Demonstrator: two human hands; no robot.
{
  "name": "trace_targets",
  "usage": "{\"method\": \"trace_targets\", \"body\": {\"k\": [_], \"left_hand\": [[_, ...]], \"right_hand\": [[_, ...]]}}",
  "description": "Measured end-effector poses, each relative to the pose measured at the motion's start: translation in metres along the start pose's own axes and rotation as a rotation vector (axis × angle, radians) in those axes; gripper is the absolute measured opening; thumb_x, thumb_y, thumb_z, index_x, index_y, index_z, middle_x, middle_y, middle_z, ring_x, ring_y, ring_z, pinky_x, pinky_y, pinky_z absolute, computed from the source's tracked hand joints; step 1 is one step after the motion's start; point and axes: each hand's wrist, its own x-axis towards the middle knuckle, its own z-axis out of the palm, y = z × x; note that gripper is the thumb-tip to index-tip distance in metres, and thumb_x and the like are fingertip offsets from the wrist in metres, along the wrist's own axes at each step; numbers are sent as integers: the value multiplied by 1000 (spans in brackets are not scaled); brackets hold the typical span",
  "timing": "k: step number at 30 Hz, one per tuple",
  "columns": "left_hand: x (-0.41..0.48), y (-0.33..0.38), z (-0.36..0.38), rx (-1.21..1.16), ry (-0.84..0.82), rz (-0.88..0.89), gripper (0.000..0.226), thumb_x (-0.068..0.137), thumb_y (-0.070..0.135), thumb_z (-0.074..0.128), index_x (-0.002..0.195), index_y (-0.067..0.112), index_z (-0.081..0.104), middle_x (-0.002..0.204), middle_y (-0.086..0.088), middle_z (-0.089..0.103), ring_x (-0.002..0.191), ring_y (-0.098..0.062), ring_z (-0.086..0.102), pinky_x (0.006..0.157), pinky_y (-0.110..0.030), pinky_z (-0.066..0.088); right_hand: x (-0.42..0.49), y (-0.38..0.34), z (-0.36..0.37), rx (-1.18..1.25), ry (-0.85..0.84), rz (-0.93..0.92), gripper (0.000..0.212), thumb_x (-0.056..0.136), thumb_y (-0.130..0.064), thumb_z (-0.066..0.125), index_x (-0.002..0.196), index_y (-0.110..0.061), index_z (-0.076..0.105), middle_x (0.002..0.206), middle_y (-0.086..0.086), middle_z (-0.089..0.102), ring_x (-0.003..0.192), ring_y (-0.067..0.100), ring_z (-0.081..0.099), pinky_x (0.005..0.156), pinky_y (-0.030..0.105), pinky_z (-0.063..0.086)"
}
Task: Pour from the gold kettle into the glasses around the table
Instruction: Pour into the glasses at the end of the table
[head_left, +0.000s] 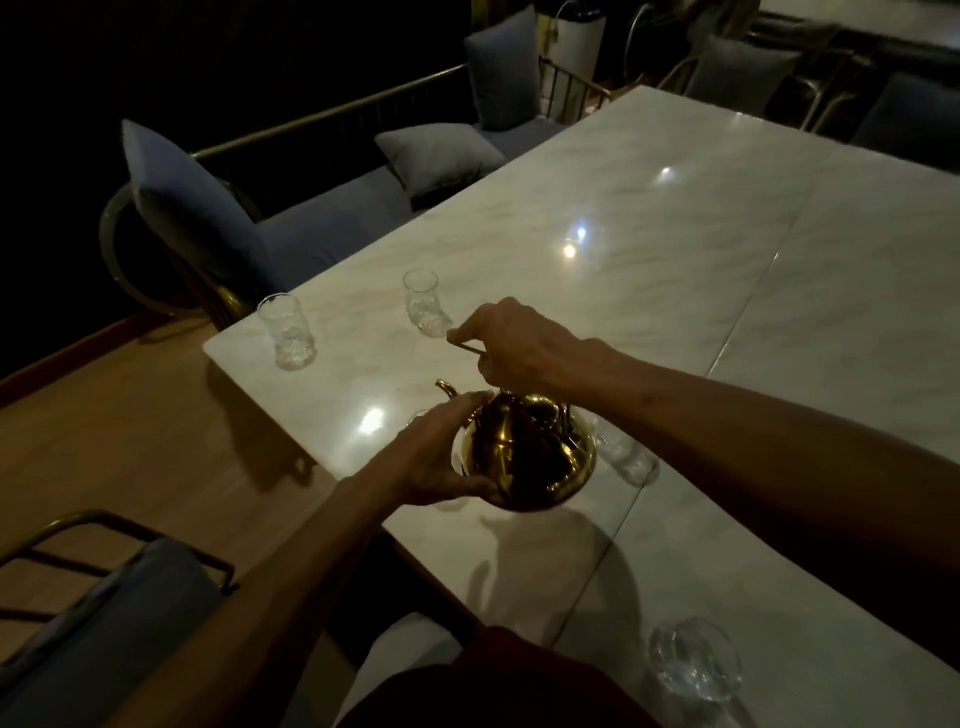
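The gold kettle (530, 457) is over the near left part of the white marble table (727, 249), its spout pointing left and away. My right hand (511, 345) grips the kettle's thin handle from above. My left hand (441, 457) cups the kettle's left side, fingers lying along its body. Two clear glasses stand near the table's left corner: one (287, 332) at the edge, one (423, 304) just beyond my right hand. Another glass (631, 457) is partly hidden behind the kettle and my right forearm. A further glass (693, 660) stands close to me at the bottom right.
A grey cushioned bench (332, 228) with pillows and a gold rail runs along the table's far left side. A gold-framed chair (104, 597) stands at the lower left on the wooden floor. More chairs (743, 78) stand at the far end.
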Motion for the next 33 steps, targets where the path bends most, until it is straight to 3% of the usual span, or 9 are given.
{"method": "trace_targets", "body": {"k": [5,10,15,21,25,33], "left_hand": [[28,-3,-41,88,33,104,103,69,53,83,151,28,27,152,4,43,137,-18,44,109,-47,43],[73,-19,-84,114,65,171,100,71,55,79,152,29,26,153,3,42,138,-20,45,109,-49,45],[124,-52,-124,100,61,234,99,73,50,81,151,30,25,154,4,41,138,-20,44,108,-47,45],[177,-95,-152,75,18,271,101,73,46,83,152,27,23,154,5,40,136,-16,43,108,-38,46],[201,-122,-155,-7,-57,277,103,72,53,80,153,26,22,155,3,39,137,-19,45,109,-43,46],[219,-163,-154,-175,-180,209,104,70,44,86,152,28,24,151,3,45,134,-17,46,107,-31,42]], "right_hand": [[23,4,-30,26,123,-13,53,86,-7,67,136,-19,55,140,9,55,116,28,61,93,34,54],[61,5,-58,-97,261,-79,46,92,-15,63,137,-17,55,132,11,61,114,28,63,95,37,53],[118,7,-74,-215,325,-42,43,95,-22,58,137,-18,52,123,14,65,106,29,65,84,34,53],[187,11,-72,-344,245,43,39,97,-25,55,133,-11,51,109,17,67,90,31,68,69,29,49],[226,13,-64,-367,178,96,37,98,-25,54,133,-14,55,113,15,67,94,30,68,76,33,55],[283,20,-32,-382,15,178,36,96,-23,57,131,-17,58,111,12,67,88,27,68,72,33,57]]}}
